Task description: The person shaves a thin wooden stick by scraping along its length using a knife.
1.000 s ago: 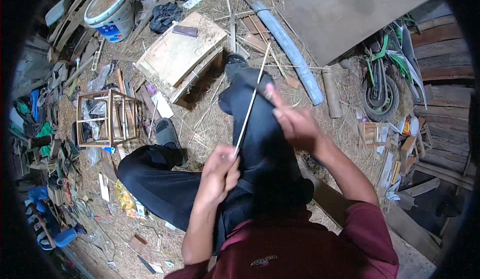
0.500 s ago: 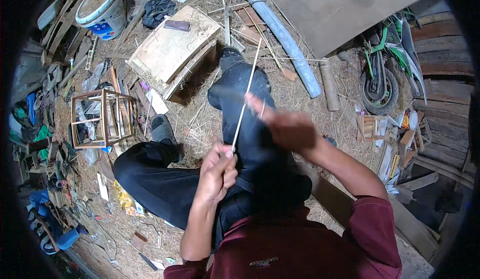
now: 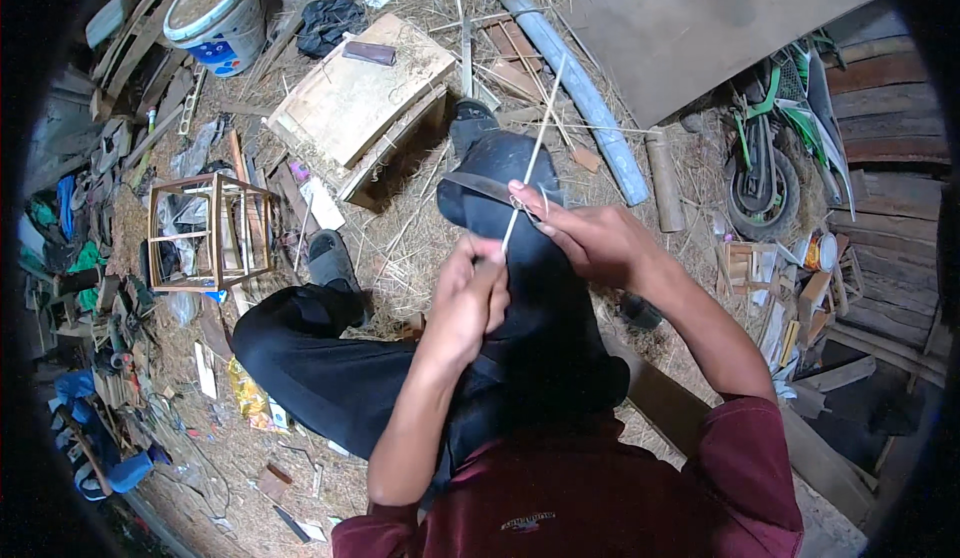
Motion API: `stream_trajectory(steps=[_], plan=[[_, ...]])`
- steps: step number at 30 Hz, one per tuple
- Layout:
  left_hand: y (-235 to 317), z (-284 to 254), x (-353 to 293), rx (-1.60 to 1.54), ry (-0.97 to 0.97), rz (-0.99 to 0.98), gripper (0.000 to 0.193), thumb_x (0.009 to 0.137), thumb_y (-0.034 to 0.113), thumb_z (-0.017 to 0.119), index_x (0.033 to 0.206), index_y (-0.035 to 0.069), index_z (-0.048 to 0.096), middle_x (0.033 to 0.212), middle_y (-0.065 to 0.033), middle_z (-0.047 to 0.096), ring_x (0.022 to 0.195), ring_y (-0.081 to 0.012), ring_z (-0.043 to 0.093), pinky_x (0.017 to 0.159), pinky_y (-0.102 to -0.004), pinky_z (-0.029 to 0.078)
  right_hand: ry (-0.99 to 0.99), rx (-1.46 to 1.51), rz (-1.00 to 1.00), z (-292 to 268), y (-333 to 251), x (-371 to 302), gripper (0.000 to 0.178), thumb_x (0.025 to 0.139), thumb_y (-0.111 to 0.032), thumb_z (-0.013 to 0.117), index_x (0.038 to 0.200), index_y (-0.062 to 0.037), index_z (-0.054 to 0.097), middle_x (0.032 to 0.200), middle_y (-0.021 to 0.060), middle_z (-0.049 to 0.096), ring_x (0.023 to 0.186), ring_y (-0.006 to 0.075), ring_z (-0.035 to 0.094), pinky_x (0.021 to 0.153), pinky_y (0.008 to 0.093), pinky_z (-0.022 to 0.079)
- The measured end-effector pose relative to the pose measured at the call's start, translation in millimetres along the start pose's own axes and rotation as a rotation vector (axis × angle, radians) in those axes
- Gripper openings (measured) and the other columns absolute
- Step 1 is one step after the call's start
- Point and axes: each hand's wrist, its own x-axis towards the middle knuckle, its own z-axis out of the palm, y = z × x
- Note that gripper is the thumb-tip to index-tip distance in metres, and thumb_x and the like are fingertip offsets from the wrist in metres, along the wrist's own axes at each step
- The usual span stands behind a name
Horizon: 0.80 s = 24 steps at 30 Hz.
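Note:
A thin, pale wooden stick [image 3: 546,128] slants away over my raised, dark-trousered knee. My left hand [image 3: 462,298] is closed around its near end, thumb and fingers pinching it. My right hand [image 3: 605,243] grips a knife, whose blade [image 3: 478,185] points left across the stick; the handle is hidden in my fingers. The right thumb and index finger lie against the stick close to the blade. Fine curled shavings [image 3: 522,206] hang there, beside my fingertips.
Ahead stands a low wooden box [image 3: 350,108] with a dark block [image 3: 369,53] on it. A slatted wooden frame [image 3: 212,233] and a bucket [image 3: 215,23] are at left. A blue-grey pole [image 3: 585,103], a flat board [image 3: 715,33] and a motorbike [image 3: 765,183] lie right.
My left hand has moved forward and right with the stick. The right hand, blurred before, is now sharp, with the knife blade plainly visible across the stick.

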Motion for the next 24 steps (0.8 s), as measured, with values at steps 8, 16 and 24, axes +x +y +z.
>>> stream_trajectory(steps=[8, 16, 24], plan=[[-8, -5, -7, -0.050, 0.019, 0.009, 0.008, 0.098, 0.017, 0.050, 0.098, 0.010, 0.045, 0.062, 0.0037, 0.037, 0.041, -0.0032, 0.027, 0.035, -0.0206, 0.017, 0.184, 0.017, -0.072, 4, 14, 12, 0.057, 0.090, -0.011, 0.055, 0.142, -0.0265, 0.039, 0.110, 0.0129, 0.064, 0.071, 0.0356, 0.064, 0.064, 0.0395, 0.054], [-40, -56, -87, -0.122, 0.001, -0.113, 0.009, 0.097, 0.014, 0.051, 0.099, 0.012, 0.042, 0.062, 0.0030, 0.036, 0.040, -0.0026, 0.023, 0.036, -0.0203, 0.016, 0.106, 0.031, 0.105, -3, 15, -3, 0.055, 0.089, -0.009, 0.056, 0.141, -0.0208, 0.042, 0.120, 0.0112, 0.060, 0.070, 0.0367, 0.063, 0.064, 0.0410, 0.053], [-48, -73, -142, -0.237, 0.129, -0.138, 0.008, 0.097, 0.009, 0.050, 0.095, 0.010, 0.043, 0.061, 0.0019, 0.036, 0.043, -0.0026, 0.021, 0.037, -0.0192, 0.015, 0.330, 0.152, 0.117, 5, 18, 5, 0.053, 0.095, -0.017, 0.048, 0.143, -0.0342, 0.035, 0.099, 0.0194, 0.065, 0.074, 0.0382, 0.065, 0.067, 0.0450, 0.054]])
